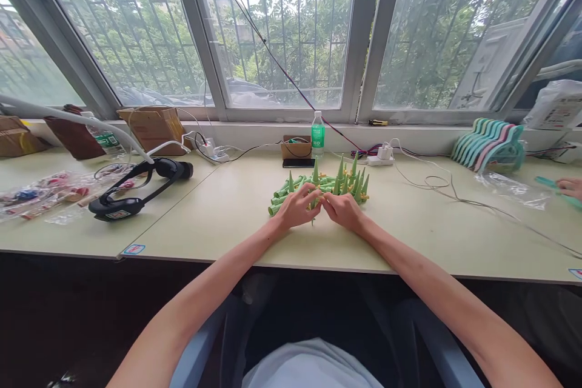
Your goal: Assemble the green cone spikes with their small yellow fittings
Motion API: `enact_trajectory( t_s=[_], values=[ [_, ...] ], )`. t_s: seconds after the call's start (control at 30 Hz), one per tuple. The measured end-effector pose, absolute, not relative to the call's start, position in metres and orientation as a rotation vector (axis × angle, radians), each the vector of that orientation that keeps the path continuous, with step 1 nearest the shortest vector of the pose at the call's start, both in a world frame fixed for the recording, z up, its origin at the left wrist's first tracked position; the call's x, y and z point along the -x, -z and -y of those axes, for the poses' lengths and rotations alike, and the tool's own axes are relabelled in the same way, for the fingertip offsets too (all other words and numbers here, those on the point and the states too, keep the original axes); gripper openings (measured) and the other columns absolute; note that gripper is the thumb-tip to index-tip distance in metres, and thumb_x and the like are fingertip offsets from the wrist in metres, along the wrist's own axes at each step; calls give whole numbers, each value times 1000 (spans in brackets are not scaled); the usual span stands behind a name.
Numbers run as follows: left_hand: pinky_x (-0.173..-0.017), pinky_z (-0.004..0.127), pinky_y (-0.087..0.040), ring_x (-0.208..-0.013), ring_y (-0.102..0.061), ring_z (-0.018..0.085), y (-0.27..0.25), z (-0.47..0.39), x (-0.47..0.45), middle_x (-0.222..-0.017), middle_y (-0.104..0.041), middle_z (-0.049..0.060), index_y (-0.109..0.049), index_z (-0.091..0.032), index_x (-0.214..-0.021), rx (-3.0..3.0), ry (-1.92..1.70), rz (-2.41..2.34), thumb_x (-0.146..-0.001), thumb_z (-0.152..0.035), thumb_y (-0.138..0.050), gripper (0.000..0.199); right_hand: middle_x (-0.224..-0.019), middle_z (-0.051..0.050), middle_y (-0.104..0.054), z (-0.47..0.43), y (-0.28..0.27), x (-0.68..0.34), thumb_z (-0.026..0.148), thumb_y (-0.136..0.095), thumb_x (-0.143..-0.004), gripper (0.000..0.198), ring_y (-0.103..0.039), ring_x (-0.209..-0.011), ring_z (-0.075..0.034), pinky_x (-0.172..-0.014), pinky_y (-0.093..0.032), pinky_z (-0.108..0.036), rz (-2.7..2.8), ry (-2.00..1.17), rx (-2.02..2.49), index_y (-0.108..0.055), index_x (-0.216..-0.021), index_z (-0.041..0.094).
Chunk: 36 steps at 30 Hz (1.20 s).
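Observation:
My left hand (297, 206) and my right hand (344, 211) meet at the near edge of a pile of green parts, fingertips almost touching. Both are closed in a pinch around a small green piece that the fingers mostly cover; its thin tip (313, 222) pokes out below my left hand. Behind and to the left lie green bamboo-like tubes (276, 200). Pointed green cones (339, 174) stand upright behind my right hand, with small yellow bits (365, 196) among them. The exact shape of the pinched piece is hidden.
At the back stand a green-labelled bottle (317, 135), a small cardboard box (296, 148) and a dark phone (298, 163). Left is a black headset (136, 191); right are a cable (450, 191), teal and pink hangers (491, 144) and another person's hand (570, 187).

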<state>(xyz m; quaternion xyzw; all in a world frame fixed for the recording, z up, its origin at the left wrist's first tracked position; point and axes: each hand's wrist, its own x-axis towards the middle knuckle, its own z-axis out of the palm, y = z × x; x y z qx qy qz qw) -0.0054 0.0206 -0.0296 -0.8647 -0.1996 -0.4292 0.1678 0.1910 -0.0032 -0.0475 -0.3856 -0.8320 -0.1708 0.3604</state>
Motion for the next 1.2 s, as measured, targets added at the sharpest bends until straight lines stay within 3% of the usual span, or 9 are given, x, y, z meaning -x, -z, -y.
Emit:
enact_trajectory(
  t_s=[0.3, 0.53, 0.87, 1.07, 1.2],
  values=[
    [-41, 18, -38, -64, -63, 10, 29, -20, 5, -99, -62, 8, -60, -17, -103, 2443, 1238, 554, -89, -25, -57, 16, -52, 1, -55, 3, 47, -191, 33, -30, -106, 43, -40, -42, -10, -49, -22, -25, 2130, 411, 992, -54, -73, 18],
    [-42, 19, -40, -65, -63, 11, 30, -21, 7, -101, -61, 8, -61, -18, -105, 2502, 1246, 583, -89, -25, -57, 18, -49, 3, -52, 4, 48, -191, 39, -37, -103, 34, -46, -42, -11, -49, -22, -24, 2072, 386, 1022, -61, -100, 14],
    [-43, 19, -37, -65, -62, 11, 31, -20, 6, -101, -62, 8, -62, -18, -104, 2511, 1217, 619, -90, -27, -57, 17, -52, 0, -54, 3, 47, -193, 32, -31, -106, 43, -41, -41, -10, -49, -22, -26, 2140, 411, 996, -52, -71, 18],
    [-45, 20, -40, -62, -61, 10, 31, -20, 6, -104, -61, 9, -62, -19, -105, 2565, 1214, 650, -89, -27, -56, 18, -50, 3, -53, 4, 49, -193, 40, -37, -104, 33, -46, -42, -12, -50, -24, -24, 2092, 343, 1062, -59, -99, 16],
    [-46, 20, -41, -61, -60, 10, 30, -20, 6, -103, -62, 9, -62, -18, -103, 2559, 1218, 650, -89, -27, -57, 17, -53, 2, -56, 6, 48, -193, 37, -36, -104, 31, -47, -43, -12, -51, -24, -24, 2132, 315, 1061, -58, -99, 16]
  ],
)
